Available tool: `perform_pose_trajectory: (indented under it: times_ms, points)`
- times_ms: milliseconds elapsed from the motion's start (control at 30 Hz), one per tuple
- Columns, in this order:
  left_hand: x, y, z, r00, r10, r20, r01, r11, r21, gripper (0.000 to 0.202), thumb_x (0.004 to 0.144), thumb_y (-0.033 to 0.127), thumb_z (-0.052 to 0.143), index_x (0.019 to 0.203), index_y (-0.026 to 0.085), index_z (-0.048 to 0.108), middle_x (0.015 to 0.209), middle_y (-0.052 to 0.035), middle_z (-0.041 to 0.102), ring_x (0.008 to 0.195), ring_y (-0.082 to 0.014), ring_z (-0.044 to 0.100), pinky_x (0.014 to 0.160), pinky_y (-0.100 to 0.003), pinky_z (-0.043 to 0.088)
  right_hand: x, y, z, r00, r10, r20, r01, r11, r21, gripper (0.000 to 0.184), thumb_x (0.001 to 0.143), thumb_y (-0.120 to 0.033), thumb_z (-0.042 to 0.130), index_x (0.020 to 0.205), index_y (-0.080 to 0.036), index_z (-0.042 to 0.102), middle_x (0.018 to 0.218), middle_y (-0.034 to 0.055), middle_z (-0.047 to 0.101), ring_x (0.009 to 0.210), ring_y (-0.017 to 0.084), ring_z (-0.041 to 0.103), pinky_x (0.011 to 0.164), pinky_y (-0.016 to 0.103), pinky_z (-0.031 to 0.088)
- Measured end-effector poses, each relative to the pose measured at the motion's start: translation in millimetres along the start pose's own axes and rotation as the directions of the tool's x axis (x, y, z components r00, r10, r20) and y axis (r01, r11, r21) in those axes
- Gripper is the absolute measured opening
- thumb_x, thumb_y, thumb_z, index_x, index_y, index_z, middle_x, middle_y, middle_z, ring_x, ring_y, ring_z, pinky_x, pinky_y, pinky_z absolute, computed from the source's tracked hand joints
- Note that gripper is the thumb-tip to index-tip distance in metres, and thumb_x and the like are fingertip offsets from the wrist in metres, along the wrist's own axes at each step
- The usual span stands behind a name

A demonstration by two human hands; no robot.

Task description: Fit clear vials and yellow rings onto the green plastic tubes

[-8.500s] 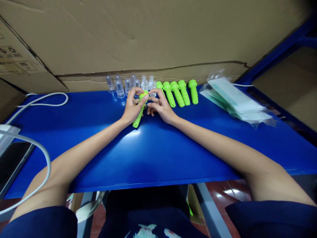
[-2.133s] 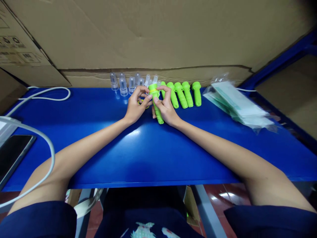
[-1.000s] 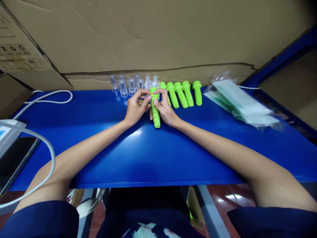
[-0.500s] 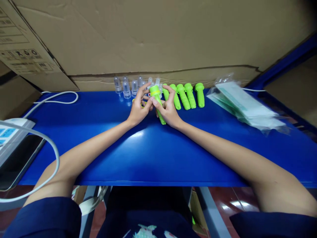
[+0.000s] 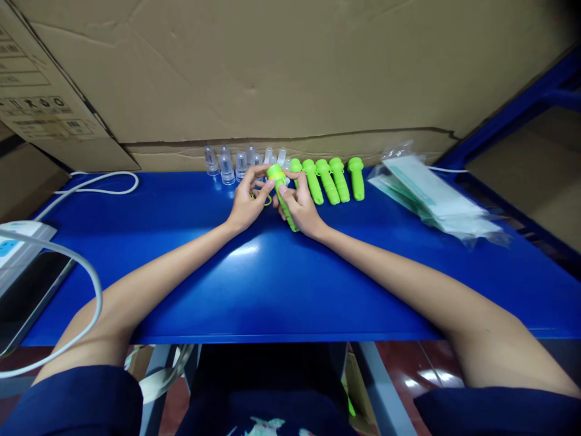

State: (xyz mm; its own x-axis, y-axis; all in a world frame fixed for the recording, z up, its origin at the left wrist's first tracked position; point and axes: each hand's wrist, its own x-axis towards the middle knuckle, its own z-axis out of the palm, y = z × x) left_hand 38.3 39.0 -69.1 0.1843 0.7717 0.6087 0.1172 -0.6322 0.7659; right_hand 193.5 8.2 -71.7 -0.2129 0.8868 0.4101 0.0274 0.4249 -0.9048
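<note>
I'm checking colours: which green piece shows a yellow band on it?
The green piece held between the left hand and right hand: a yellow band crosses it near its head, while none shows on the five green pieces lying to its right.

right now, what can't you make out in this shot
All in the head view:
Held green piece: middle partly covered by the right hand.
Clear bottles: some partly hidden by others and the left hand.
Dark flat device: cut off by the left edge.
Bagged sheets: any print too small and blurred.
</note>
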Motion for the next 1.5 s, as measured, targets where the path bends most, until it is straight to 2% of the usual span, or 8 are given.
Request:
perform_pose_trajectory:
  times_ms: [233,433,567,733,933,1200,1367,1500]
  points:
    - [-1,0,2.2,1.0,-0.027,-0.01,0.027,0.999,-0.035,0.05,0.099,0.054,0.053,0.142,0.03,0.043,0.124,-0.0093,0.067,0.087,-0.0138,0.068,0.081,-0.03,0.056,5,-16,-8,0.993,0.045,-0.112,-0.063,0.985,-0.161,0.061,0.094,-0.073,0.046,0.139,-0.036,0.027,0.092,0.0026,0.068,0.055,0.018,0.058,0.05,0.034,0.05]
    - [0,-5,3.9,0.998,-0.063,-0.025,0.062,0.997,-0.044,0.031,0.105,0.044,0.04,0.13,0.027,0.047,0.119,-0.009,0.066,0.083,-0.0119,0.066,0.077,-0.028,0.055,36,-44,-62,0.948,0.049,-0.315,-0.201,0.859,-0.472,0.057,0.101,-0.047,0.042,0.149,-0.03,0.017,0.117,0.0087,0.07,0.096,0.025,0.071,0.083,0.041,0.057]
    - [0,-2,4.7,0.994,-0.103,-0.024,0.102,0.993,-0.058,0.023,0.105,0.037,0.042,0.124,0.025,0.05,0.119,-0.0082,0.067,0.084,-0.0117,0.067,0.071,-0.025,0.052,46,-54,-107,0.898,0.114,-0.426,-0.414,0.55,-0.725,0.059,0.097,-0.029,0.051,0.149,-0.014,0.027,0.122,0.019,0.068,0.111,0.029,0.066,0.098,0.041,0.049]
    - [1,0,5.3,0.99,-0.142,-0.02,0.141,0.989,-0.052,0.021,0.104,0.035,0.043,0.119,0.024,0.053,0.118,-0.007,0.068,0.083,-0.0112,0.066,0.069,-0.024,0.051,44,-55,-152,0.814,0.212,-0.542,-0.58,0.227,-0.782,0.059,0.097,-0.028,0.051,0.147,-0.002,0.033,0.135,0.032,0.058,0.125,0.039,0.059,0.097,0.044,0.046]
    - [2,0,4.4,0.991,-0.131,-0.023,0.13,0.99,-0.049,0.023,0.104,0.037,0.043,0.118,0.024,0.056,0.114,-0.0077,0.07,0.082,-0.0115,0.067,0.067,-0.025,0.05,41,-42,-177,0.748,0.343,-0.568,-0.61,0.019,-0.792,0.063,0.094,-0.031,0.061,0.145,-0.002,0.039,0.141,0.0343,0.053,0.129,0.041,0.056,0.1,0.044,0.045]
    - [2,0,3.6,0.993,-0.12,-0.014,0.119,0.992,-0.041,0.025,0.104,0.041,0.042,0.117,0.024,0.056,0.113,-0.0083,0.07,0.082,-0.0122,0.067,0.068,-0.026,0.05,46,-22,-183,0.83,0.363,-0.424,-0.511,0.187,-0.839,0.062,0.094,-0.027,0.063,0.148,-0.005,0.042,0.132,0.0248,0.064,0.116,0.028,0.062,0.096,0.033,0.044]
    - [2,0,3.5,0.99,-0.138,-0.009,0.138,0.989,-0.052,0.025,0.104,0.042,0.042,0.115,0.024,0.055,0.113,-0.0086,0.07,0.083,-0.0128,0.067,0.069,-0.027,0.051,47,-21,-188,0.831,0.403,-0.384,-0.491,0.207,-0.846,0.059,0.094,-0.027,0.064,0.147,-0.008,0.047,0.123,0.0233,0.068,0.096,0.026,0.066,0.082,0.033,0.045]
    - [2,1,3.4,0.991,-0.132,-0.007,0.131,0.991,-0.038,0.026,0.104,0.043,0.041,0.116,0.024,0.056,0.112,-0.0079,0.07,0.083,-0.0126,0.067,0.069,-0.026,0.051,45,-15,-194,0.86,0.351,-0.37,-0.452,0.19,-0.871,0.06,0.091,-0.027,0.068,0.144,-0.008,0.051,0.121,0.0244,0.069,0.105,0.029,0.065,0.086,0.033,0.043]
